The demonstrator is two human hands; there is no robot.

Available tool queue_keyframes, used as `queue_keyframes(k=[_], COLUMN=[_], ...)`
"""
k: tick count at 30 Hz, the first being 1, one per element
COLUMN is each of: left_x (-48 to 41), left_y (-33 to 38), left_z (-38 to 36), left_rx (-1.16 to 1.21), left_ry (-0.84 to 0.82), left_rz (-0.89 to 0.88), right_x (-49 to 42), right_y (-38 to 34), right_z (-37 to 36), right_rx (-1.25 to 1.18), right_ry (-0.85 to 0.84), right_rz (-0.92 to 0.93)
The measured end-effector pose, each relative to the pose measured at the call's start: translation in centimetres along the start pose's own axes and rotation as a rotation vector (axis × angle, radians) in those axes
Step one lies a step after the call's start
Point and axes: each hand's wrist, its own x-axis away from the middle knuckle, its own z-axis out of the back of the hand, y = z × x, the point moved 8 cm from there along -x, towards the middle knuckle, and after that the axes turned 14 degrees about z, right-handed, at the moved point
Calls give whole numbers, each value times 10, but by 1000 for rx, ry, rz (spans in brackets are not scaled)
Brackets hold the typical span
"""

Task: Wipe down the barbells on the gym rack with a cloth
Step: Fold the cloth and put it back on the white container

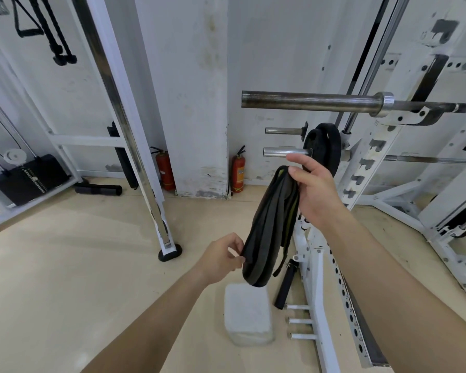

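A dark grey cloth [268,230] with a yellow-green edge hangs folded lengthwise in front of me. My right hand [311,188] grips its top end. My left hand [222,258] pinches its lower left edge. Above the hands, a steel barbell [307,101] lies level on the white rack [374,146], its bare sleeve pointing left. Lower down, a second bar [283,152] carries a black weight plate [323,149] just behind my right hand. The cloth touches neither bar.
A white block [248,316] sits on the tan floor beneath the cloth, next to a black roller handle [285,284] and the rack's base pegs. A chrome upright [129,135] stands to the left. Two red fire extinguishers [238,170] flank the wall pillar.
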Motion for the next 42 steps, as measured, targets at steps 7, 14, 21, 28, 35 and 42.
queue_keyframes(k=[7,14,21,28,35,42], left_x=[-5,-13,-7,-14,9,32], left_y=[-2,28,53,23,70,87], left_z=[52,126,135,98,21,13], left_rx=[-184,-291,48,685,561,471], left_ry=[190,318,287,362,112,34], left_rz=[75,121,4,379,262,130], right_x=[-4,10,17,39,64,62], right_y=[13,34,48,75,92,81], right_z=[50,94,101,74,9,4], right_rx=[312,949,1125,517,119,128], right_ry=[144,-150,-150,119,28,-123], right_rz=[22,32,0,-510,-573,-491])
